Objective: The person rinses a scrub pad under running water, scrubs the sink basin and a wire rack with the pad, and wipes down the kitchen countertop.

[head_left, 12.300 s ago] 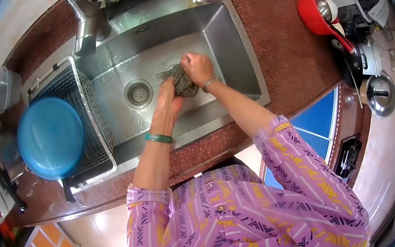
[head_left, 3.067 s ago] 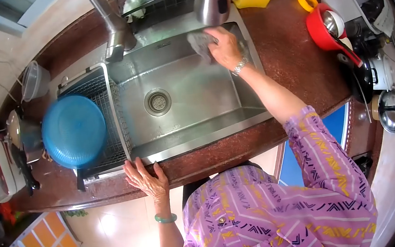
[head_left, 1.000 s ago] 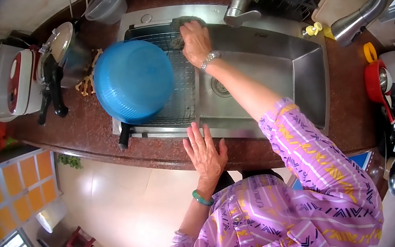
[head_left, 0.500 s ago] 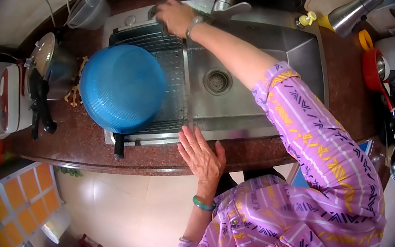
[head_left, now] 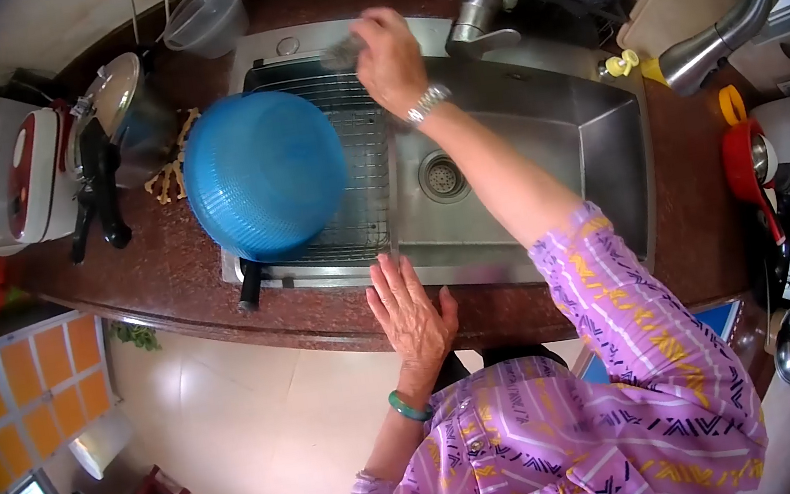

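Observation:
My right hand [head_left: 392, 60] is closed on a blurred grey cloth [head_left: 344, 53] at the back rim of the steel sink [head_left: 518, 260], left of the faucet [head_left: 480, 13]. My fingers partly cover the cloth. Lying flat with fingers stretched out, my left hand [head_left: 414, 307] touches the front rim of the sink and the counter edge. It holds nothing. A blue ribbed plastic basin [head_left: 266, 174] rests upside down on the wire rack [head_left: 359, 151] over the left side of the sink, beyond my left fingertips.
Left on the counter stand a lidded pot [head_left: 141, 131] and a white-and-red appliance [head_left: 34, 176]. A clear plastic tub [head_left: 207, 19] is behind them. Right of the sink are a red pan [head_left: 745, 162] and a yellow-capped bottle [head_left: 620, 64].
My right hand has moved slightly right along the back rim with the cloth, which now shows left of my fingers. My left hand stays on the front rim. The view has shifted slightly.

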Demonstrator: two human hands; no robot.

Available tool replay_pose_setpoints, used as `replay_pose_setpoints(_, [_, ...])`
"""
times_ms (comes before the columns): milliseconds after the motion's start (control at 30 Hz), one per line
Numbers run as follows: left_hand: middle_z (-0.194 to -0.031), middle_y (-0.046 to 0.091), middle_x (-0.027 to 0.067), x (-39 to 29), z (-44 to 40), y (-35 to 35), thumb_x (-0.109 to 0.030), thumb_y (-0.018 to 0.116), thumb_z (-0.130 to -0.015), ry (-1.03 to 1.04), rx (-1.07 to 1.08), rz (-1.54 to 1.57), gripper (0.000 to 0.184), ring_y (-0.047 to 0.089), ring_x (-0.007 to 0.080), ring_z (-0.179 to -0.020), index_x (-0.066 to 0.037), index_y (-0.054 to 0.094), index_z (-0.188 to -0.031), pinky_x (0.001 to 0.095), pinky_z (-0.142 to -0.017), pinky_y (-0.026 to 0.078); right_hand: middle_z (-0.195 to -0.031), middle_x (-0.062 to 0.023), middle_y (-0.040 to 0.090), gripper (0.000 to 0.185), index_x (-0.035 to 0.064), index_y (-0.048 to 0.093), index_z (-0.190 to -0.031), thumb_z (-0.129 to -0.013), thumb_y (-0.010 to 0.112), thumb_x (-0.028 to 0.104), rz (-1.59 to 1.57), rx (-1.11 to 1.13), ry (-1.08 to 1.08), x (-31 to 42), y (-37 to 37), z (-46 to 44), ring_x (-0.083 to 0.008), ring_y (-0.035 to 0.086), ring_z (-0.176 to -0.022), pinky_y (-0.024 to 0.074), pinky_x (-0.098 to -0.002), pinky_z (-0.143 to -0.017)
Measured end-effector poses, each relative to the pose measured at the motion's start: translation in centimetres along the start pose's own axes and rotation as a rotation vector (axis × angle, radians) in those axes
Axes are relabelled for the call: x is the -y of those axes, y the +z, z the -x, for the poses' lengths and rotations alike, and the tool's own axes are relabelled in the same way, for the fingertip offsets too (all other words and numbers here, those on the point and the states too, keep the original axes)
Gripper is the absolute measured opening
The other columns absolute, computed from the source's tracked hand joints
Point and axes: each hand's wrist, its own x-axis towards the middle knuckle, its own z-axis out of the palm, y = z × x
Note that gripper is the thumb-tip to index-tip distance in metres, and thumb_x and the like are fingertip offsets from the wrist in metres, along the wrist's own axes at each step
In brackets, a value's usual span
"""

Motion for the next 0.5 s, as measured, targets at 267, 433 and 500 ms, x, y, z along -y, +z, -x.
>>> replay_pose_setpoints(267, [-0.145,0.024,0.0228,0.1,-0.1,0.0,-0.028,0.06,-0.076,-0.04,0.003,0.062,0.072,0.021,0.0394,-0.135,0.001,0.032,-0.136,0.0524,-0.107,0.016,-0.117,-0.0088,0.055,0.03,0.0141,0.065,-0.101,-0.073,0.058,0.007,0.525,0.67,-0.151,-1.7,8.1,-4.2,-0.0354,0.051,-0.105,0.0475,-0.0428,-0.085])
replay_pose_setpoints(433, [-0.145,0.025,0.0224,0.3,0.0,0.1,-0.028,0.06,-0.075,-0.04,-0.023,0.079,0.071,0.021,0.0391,-0.135,0.001,0.034,-0.135,0.0522,-0.107,0.016,-0.12,-0.0078,0.056,0.028,0.0134,0.067,-0.106,-0.082,0.055,0.022,0.814,0.636,0.278,-3.7,4.8,-6.4,-0.0373,0.05,-0.111,0.0426,-0.0531,-0.084])
replay_pose_setpoints(500, [-0.145,0.025,0.0223,0.3,-0.1,0.1,-0.028,0.061,-0.075,-0.034,-0.034,0.088,0.071,0.021,0.0391,-0.135,0.001,0.034,-0.134,0.0522,-0.107,0.016,-0.122,-0.0094,0.055,0.033,0.0132,0.067,-0.107,-0.077,0.061,0.027,0.687,0.628,0.428,-4.9,5.0,-7.9,-0.0366,0.052,-0.111,0.0435,-0.0495,-0.088])
